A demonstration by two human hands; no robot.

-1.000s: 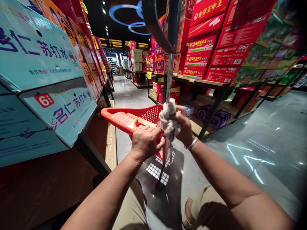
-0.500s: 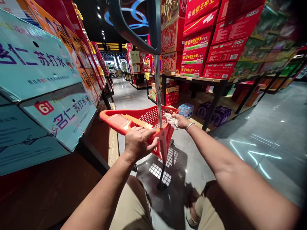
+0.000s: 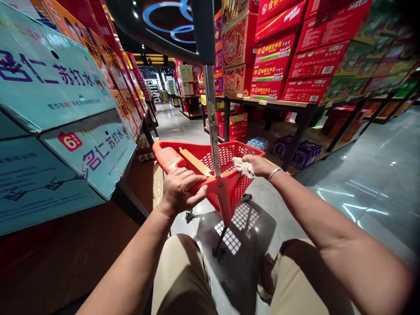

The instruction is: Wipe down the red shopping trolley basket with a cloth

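A red plastic shopping cart [image 3: 224, 199] with lattice sides stands in front of my knees. A metal pole [image 3: 212, 124] rises from its near corner and carries a dark sign frame [image 3: 204, 33]. My left hand [image 3: 181, 187] is wrapped over the cart's near rim, left of the pole, with the thumb underneath. My right hand [image 3: 259, 166] is closed on a crumpled off-white cloth [image 3: 243, 167], which lies against the cart's right rim. An orange flap [image 3: 196, 162] lies inside the cart's left part. My right fingers are partly hidden behind the cloth.
Pale blue soda-water cartons [image 3: 88, 148] crowd my left on a dark-framed shelf. On the right, red cartons [image 3: 308, 72] are stacked on a display table [image 3: 278, 103], with purple shrink-wrapped packs [image 3: 297, 151] beneath it. An aisle [image 3: 173, 124] of shiny grey floor runs ahead.
The cart has swung round somewhat, its right side shifting rightward and showing more. My right hand and the cloth have moved right with it. My left hand keeps its place on the rim.
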